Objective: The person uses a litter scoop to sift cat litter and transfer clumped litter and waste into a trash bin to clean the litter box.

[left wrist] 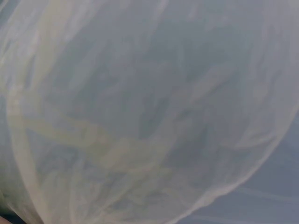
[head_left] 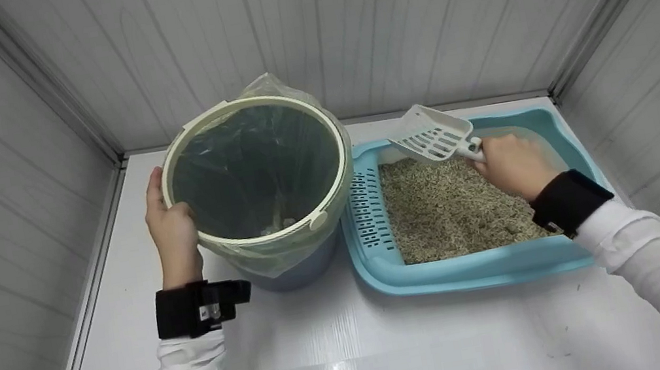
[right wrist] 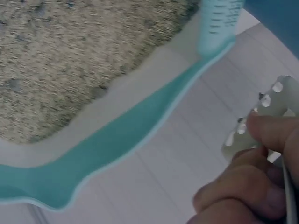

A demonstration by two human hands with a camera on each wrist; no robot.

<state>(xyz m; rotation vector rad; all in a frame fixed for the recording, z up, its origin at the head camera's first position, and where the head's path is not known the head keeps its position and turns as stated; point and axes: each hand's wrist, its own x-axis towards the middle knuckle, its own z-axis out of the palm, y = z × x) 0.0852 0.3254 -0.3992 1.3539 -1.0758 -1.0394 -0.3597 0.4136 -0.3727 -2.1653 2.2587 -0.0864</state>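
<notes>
My right hand (head_left: 516,165) grips the handle of a white slotted litter scoop (head_left: 433,135), its blade raised over the back left of a blue litter box (head_left: 483,271). Tan granular litter (head_left: 453,208) fills the box. In the right wrist view, curled fingers (right wrist: 243,186) hold the scoop (right wrist: 278,100), and a few small dark bits show by its slots. My left hand (head_left: 174,236) holds the left side of a trash bin (head_left: 300,269) at its cream rim, thumb near the rim's edge. A translucent bag (left wrist: 154,93) lines the bin, filling most of the left wrist view.
Bin and litter box stand side by side, close together, on a white table (head_left: 346,368). Grey panelled walls (head_left: 292,32) enclose the back and both sides. Something small and pale lies at the bottom of the bag inside the bin.
</notes>
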